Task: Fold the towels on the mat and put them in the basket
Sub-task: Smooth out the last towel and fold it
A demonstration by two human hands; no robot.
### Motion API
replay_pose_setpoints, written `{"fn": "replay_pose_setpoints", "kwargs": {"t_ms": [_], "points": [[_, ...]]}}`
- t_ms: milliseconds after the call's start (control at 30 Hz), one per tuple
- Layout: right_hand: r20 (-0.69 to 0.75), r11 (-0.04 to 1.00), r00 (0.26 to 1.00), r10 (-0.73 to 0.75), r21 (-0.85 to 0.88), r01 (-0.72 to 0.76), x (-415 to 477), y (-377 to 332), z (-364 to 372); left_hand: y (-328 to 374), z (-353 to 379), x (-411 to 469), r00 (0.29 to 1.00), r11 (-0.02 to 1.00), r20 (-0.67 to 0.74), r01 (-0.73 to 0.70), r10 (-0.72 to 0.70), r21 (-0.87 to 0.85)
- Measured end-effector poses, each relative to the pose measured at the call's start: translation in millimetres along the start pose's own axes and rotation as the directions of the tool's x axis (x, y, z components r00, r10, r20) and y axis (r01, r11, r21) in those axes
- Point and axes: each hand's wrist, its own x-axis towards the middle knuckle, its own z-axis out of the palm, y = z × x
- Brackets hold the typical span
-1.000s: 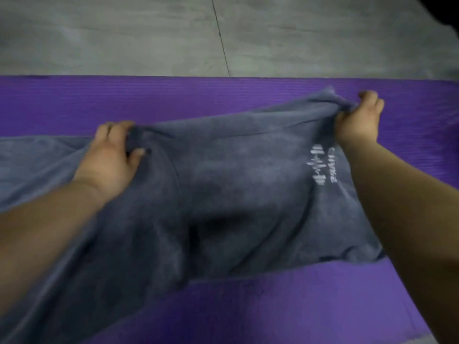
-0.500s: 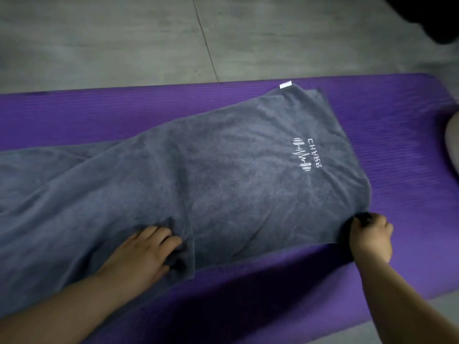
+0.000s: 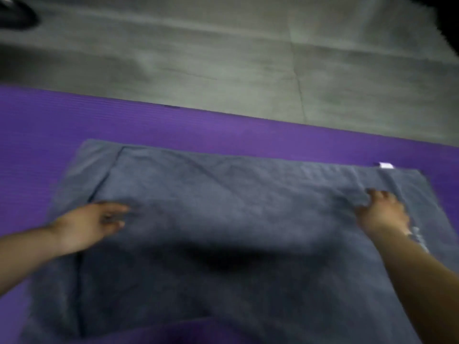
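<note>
On purple ribbed foam mat [image 3: 173, 125], folded grey terry towel [image 3: 236, 207] lies flat; left hand [image 3: 92, 227] rests on it, fingers straight, apart; right hand [image 3: 382, 214] on towel, fingers too blurred to tell.

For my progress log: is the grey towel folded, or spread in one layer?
Folded: the grey towel has an upper layer whose left edge leaves a lower layer uncovered.

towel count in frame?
1. A grey towel lies spread across the purple mat, folded over itself. Its layers overlap and the picture is blurred, so a second towel beneath cannot be ruled out.
</note>
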Motion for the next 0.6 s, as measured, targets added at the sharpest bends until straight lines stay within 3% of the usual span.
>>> {"fn": "replay_pose_setpoints", "kwargs": {"t_ms": [67, 167, 300, 433, 533, 600], "points": [[0.110, 0.970, 0.964, -0.243, 0.029, 0.241, -12.8, -91.0, 7.5, -51.0, -24.6, -1.7, 0.990, 0.998, -0.126, 0.063, -0.062, 0.004], [0.198, 0.871, 0.849, -0.490, 0.094, 0.482, -40.2, -212.0, 35.1, -113.4, -37.3, -8.1, 0.950, 0.990, -0.279, 0.128, -0.141, -0.062], [0.202, 0.738, 0.711, -0.674, 0.129, 0.662, -97.5, -358.9, 84.5, -165.8, -11.0, -25.0, 0.926, 0.990, -0.351, 0.134, -0.143, -0.050], [0.293, 0.715, 0.677, -0.675, 0.036, 0.698, -161.6, -454.2, 134.0, -172.9, 22.0, -61.6, 0.959, 0.987, -0.254, -0.096, 0.126, 0.129], [0.311, 0.765, 0.735, -0.602, -0.041, 0.643, -180.1, -481.0, 156.9, -177.2, 38.6, -69.0, 0.952, 0.979, -0.238, -0.166, 0.190, 0.117], [0.292, 0.776, 0.758, -0.584, -0.074, 0.626, -180.7, -491.6, 159.5, -181.0, 39.9, -66.6, 0.926, 0.976, -0.311, -0.210, 0.216, 0.053]]}}
